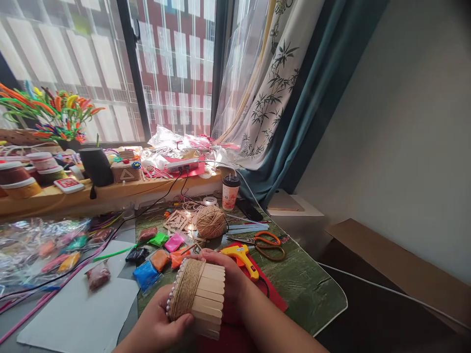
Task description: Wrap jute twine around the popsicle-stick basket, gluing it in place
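Note:
My left hand [162, 314] grips a craft-stick cup [209, 294] from the left, thumb across its side. The cup is tilted on its side, made of wooden sticks. Jute twine [187, 289] is wound in a band around it, and a row of white pearl beads [172, 294] runs along its left edge. My right hand [224, 269] is at the cup's far side, fingers closed around a thin strand of twine near the band; its fingertips are partly hidden. Just beyond is a ball of twine [210, 221].
A yellow hot glue gun [241, 257] lies on red paper to the right, near orange-handled scissors [270, 245]. Glue sticks [248, 228], a paper cup [230, 193] and a phone [249, 210] are behind. Coloured clay packets [147, 274] lie left, beside white sheets [81, 314].

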Tool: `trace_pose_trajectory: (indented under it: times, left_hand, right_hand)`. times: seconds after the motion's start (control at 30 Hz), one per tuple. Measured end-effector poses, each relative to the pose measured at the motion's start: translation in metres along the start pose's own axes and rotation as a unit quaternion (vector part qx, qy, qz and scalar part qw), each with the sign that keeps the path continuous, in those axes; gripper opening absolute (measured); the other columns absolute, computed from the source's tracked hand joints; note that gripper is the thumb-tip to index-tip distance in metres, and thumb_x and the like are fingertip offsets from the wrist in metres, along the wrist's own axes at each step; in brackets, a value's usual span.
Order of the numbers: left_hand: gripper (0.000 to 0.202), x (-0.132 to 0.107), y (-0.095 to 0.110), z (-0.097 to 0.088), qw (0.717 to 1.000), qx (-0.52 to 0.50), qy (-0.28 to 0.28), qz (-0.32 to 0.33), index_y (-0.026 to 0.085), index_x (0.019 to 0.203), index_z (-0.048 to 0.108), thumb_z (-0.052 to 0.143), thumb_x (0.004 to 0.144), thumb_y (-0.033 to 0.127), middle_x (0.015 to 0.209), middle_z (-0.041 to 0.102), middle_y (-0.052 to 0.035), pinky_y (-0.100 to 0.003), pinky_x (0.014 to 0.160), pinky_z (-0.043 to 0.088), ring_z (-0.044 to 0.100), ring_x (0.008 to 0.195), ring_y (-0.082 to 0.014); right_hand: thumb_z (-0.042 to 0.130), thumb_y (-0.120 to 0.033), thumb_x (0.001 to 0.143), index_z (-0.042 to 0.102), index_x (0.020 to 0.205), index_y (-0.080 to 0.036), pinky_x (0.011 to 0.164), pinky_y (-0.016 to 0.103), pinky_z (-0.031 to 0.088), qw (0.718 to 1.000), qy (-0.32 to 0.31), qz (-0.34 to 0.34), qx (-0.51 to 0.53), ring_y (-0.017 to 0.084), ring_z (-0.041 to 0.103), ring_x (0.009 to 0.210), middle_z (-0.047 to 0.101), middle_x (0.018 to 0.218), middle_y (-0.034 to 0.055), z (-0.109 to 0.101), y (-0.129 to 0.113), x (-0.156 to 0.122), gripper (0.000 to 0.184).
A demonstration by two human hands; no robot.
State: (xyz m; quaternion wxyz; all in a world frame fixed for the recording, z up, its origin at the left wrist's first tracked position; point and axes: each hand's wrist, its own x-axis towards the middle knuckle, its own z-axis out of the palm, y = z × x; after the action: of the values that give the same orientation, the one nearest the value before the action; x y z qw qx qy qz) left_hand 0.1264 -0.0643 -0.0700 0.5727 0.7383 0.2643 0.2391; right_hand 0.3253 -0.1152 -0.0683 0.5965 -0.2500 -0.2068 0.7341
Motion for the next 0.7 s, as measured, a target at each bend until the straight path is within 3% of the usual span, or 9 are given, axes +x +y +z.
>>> trace_pose_trajectory:
  times: [0.13, 0.23, 0.3, 0.47, 0.6, 0.7]
  left_hand:
    - [0.068, 0.001, -0.003, -0.003, 0.987, -0.109, -0.061, -0.097, 0.020, 0.109, 0.078, 0.087, 0.058, 0.064, 0.106, 0.081, -0.0130, -0.045, 0.087, 0.056, 0.070, 0.103, -0.0411]
    - [0.077, 0.000, 0.001, -0.004, 0.961, -0.198, -0.142, -0.134, 0.020, 0.120, 0.074, 0.092, 0.057, 0.059, 0.118, 0.079, -0.0123, -0.049, 0.099, 0.051, 0.065, 0.117, -0.0422]
    - [0.078, 0.000, 0.003, -0.003, 0.941, -0.258, -0.165, -0.146, 0.019, 0.123, 0.073, 0.094, 0.056, 0.054, 0.121, 0.078, -0.0126, -0.048, 0.100, 0.050, 0.065, 0.119, -0.0420]
    - [0.060, 0.007, 0.007, -0.001, 0.906, -0.368, -0.102, -0.184, 0.013, 0.120, 0.073, 0.084, 0.075, 0.050, 0.112, 0.080, -0.0159, -0.039, 0.084, 0.055, 0.073, 0.102, -0.0361]
    - [0.057, 0.015, 0.009, -0.006, 0.910, -0.366, -0.096, -0.173, 0.013, 0.121, 0.073, 0.091, 0.070, 0.034, 0.111, 0.080, -0.0153, -0.033, 0.080, 0.055, 0.075, 0.096, -0.0312]
    - [0.058, 0.018, 0.009, -0.012, 0.919, -0.348, -0.096, -0.162, 0.014, 0.118, 0.074, 0.093, 0.067, 0.033, 0.108, 0.081, -0.0133, -0.030, 0.079, 0.055, 0.074, 0.094, -0.0285]
  right_hand:
    - [0.080, -0.025, 0.069, 0.064, 0.070, -0.016, 0.082, 0.035, 0.049, 0.998, 0.035, -0.031, -0.033, 0.022, 0.069, 0.085, 0.077, 0.101, 0.0081, 0.000, -0.005, 0.001, 0.018]
    - [0.080, -0.025, 0.068, 0.062, 0.069, -0.016, 0.080, 0.034, 0.048, 0.995, 0.057, -0.021, -0.074, 0.022, 0.069, 0.086, 0.077, 0.103, 0.0106, 0.003, -0.011, -0.003, 0.019]
    - [0.080, -0.026, 0.068, 0.062, 0.070, -0.016, 0.079, 0.034, 0.047, 0.994, 0.065, -0.013, -0.088, 0.022, 0.068, 0.085, 0.077, 0.102, 0.0105, 0.005, -0.013, -0.006, 0.021]
    - [0.085, -0.034, 0.066, 0.063, 0.071, -0.016, 0.071, 0.029, 0.042, 0.984, 0.102, -0.028, -0.140, 0.017, 0.063, 0.075, 0.075, 0.096, 0.0071, 0.011, -0.012, -0.005, 0.029]
    - [0.088, -0.038, 0.062, 0.062, 0.068, -0.017, 0.069, 0.027, 0.041, 0.978, 0.123, -0.045, -0.161, 0.014, 0.058, 0.072, 0.074, 0.096, 0.0047, 0.016, -0.013, -0.001, 0.034]
    - [0.086, -0.040, 0.066, 0.062, 0.068, -0.017, 0.071, 0.028, 0.042, 0.971, 0.121, -0.066, -0.194, 0.015, 0.057, 0.074, 0.072, 0.095, 0.0045, 0.018, -0.015, -0.003, 0.033]
